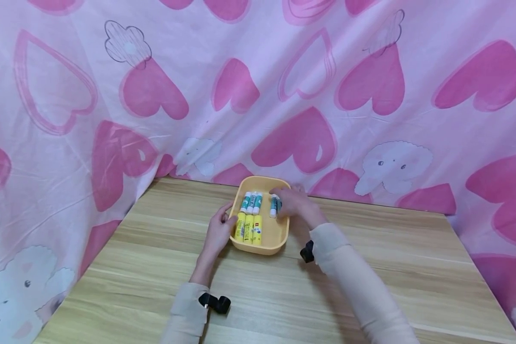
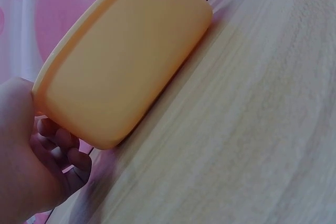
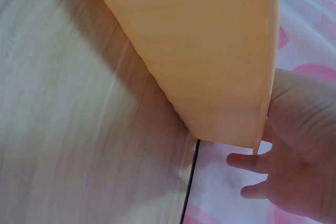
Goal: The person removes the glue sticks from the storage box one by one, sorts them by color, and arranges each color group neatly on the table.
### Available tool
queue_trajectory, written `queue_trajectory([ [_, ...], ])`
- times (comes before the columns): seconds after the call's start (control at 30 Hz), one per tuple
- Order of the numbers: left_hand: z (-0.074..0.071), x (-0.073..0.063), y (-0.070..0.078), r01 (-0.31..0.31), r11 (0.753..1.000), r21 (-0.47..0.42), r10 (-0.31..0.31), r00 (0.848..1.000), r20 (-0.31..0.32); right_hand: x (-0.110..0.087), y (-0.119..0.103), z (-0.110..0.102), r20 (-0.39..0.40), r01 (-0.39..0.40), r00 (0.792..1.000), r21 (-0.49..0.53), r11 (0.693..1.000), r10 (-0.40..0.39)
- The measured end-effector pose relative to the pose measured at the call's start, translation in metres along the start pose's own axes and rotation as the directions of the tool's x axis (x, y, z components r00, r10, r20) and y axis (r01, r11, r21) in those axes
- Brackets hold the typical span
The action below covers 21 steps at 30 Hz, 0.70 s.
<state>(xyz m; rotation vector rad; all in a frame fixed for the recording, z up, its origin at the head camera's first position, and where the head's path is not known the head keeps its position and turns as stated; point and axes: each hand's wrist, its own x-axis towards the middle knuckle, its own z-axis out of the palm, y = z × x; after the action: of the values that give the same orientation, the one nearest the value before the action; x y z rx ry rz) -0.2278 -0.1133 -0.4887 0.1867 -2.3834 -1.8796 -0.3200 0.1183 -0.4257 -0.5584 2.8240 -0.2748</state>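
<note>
The tray (image 1: 273,235) is a smooth, matt, orange-yellow shell, plastic by its look, shaped as a rounded rectangle with a thin raised rim and plain sloping walls. It stands on a counter (image 1: 387,277) with streaky, pale wood grain, near the far edge, where a soft pink cloth (image 1: 417,124) printed with hearts hangs in loose folds.

Along the tray's left side lie two rows of slim cylinders: three glossy yellow tubes (image 1: 249,229) side by side in the near half, and three white-and-teal tubes (image 1: 251,203) just beyond them. On the right side, at least one more white-and-teal tube (image 1: 273,207) lies apart from those rows, up against the fingers.

The left hand (image 1: 217,232) pinches the tray's left rim — thumb over the edge, fingers curled outside the wall. The right hand (image 1: 295,204) reaches over the opposite rim, its fingertips at the separate tube; whether they grip it or only touch it cannot be told. In the right wrist view, two of its fingers extend loosely past the tray's far end — outside the wall.
</note>
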Motion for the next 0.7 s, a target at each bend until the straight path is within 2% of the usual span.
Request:
queue_trajectory([
  [0.23,0.000,-0.001,0.000,0.002,1.000,0.008,-0.002,1.000,0.006,-0.006,0.007,0.002,-0.135,0.077,0.989,0.097,0.992,-0.063],
  [0.4,0.000,-0.002,0.000,0.006,1.000,0.004,-0.006,1.000,0.013,-0.013,0.016,0.001,-0.214,0.109,0.975,0.204,0.973,-0.064],
  [0.53,0.000,-0.001,0.000,0.005,1.000,0.001,-0.005,1.000,0.022,-0.020,0.024,0.000,-0.265,0.144,0.963,0.333,0.932,-0.054],
  [0.7,0.000,0.000,-0.001,0.006,1.000,0.001,-0.006,1.000,0.021,-0.028,0.034,-0.001,-0.284,0.180,0.958,0.463,0.868,-0.048],
])
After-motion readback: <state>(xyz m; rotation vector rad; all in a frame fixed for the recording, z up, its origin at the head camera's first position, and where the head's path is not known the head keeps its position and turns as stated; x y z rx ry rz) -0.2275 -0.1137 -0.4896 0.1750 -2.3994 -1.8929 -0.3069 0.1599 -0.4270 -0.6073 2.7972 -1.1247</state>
